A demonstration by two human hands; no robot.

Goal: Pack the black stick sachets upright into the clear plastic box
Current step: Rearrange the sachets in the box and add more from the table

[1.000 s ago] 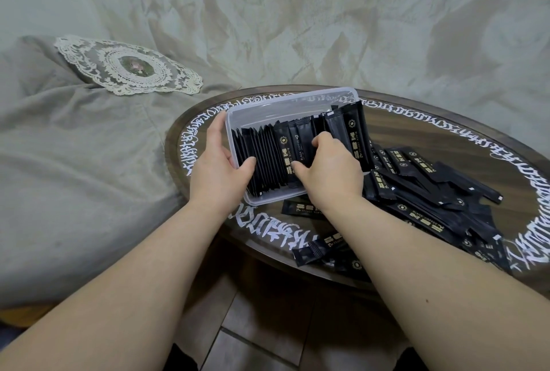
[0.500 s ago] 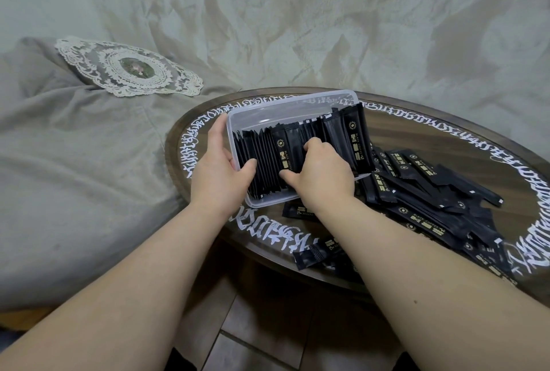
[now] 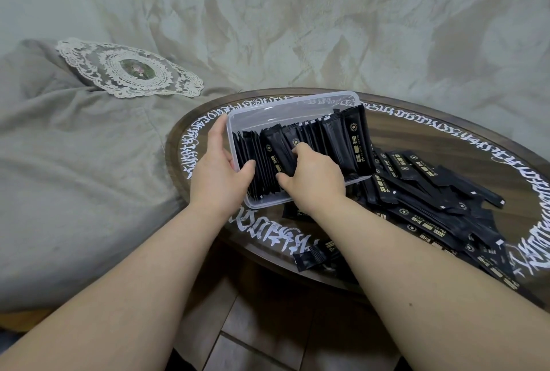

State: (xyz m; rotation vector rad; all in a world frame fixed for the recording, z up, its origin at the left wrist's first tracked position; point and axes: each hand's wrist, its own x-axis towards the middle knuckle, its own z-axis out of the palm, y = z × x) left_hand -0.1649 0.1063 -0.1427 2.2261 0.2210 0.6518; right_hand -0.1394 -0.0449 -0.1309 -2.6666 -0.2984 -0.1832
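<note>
Two hands work at the box [image 3: 268,108] in the middle of the frame, and they are ours. Our left hand [image 3: 218,174] grips the box's left wall, fingers stretched along the outside and the thumb hooked over the rim, its tip against the packed sachets [image 3: 300,147]. Our right hand [image 3: 312,175] reaches in from the near side, fingers curled down among those sachets; we cannot tell whether it pinches one or only pushes them, since the fingertips are hidden.

Many sachets stand on end in the box, tight at the left, looser and leaning to the right. One tall sachet [image 3: 355,141] at the right end rises above the rim, its gold print facing us. The far strip of the box, along its back wall, holds none.

Right of the box, toward the right edge of the frame, a loose pile [image 3: 431,201] of more sachets lies flat on the table [image 3: 446,138]. One stray sachet [image 3: 312,257] lies at the table's near edge, below the box, between our forearms.

Round and dark, the table carries white lettering around its rim. At upper left a lace doily [image 3: 131,68] lies on grey cloth [image 3: 74,162]. Floor tiles [image 3: 268,326] show at the bottom centre.
</note>
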